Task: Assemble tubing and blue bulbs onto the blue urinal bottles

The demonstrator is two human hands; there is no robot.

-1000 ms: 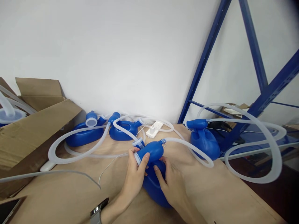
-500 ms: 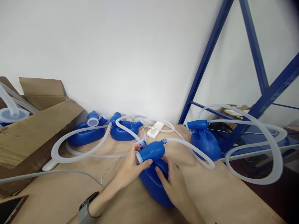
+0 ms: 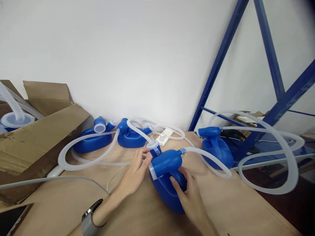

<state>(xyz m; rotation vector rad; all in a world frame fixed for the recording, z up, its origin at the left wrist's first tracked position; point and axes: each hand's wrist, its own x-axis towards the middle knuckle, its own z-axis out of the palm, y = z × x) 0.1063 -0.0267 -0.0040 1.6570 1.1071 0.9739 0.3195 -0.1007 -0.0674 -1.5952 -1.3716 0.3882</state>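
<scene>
R hand (image 3: 190, 196) has the blue bottle (image 3: 167, 198) by its handle, near side of the surface (image 3: 133, 213), abt mid; thumb on top, fingers curled round the far side. L hand (image 3: 134, 172) is just left of the bottle's capped neck (image 3: 156, 151), fingers bent, thumb tip close to index; can't tell if they pinch the neck or only touch. Blue cup piece (image 3: 166, 164) lies tilted over the bottle, white-rimmed end twd L hand, clear hose (image 3: 206, 152) running off right. 2 more bottles w/ hoses at far left & far mid, incl. the far-left bottle (image 3: 94, 144); another at far right (image 3: 218, 152). Pwr strip (image 3: 164, 137) far mid, cardboard box (image 3: 46, 141) left, phone (image 3: 12, 219) near left.
</scene>
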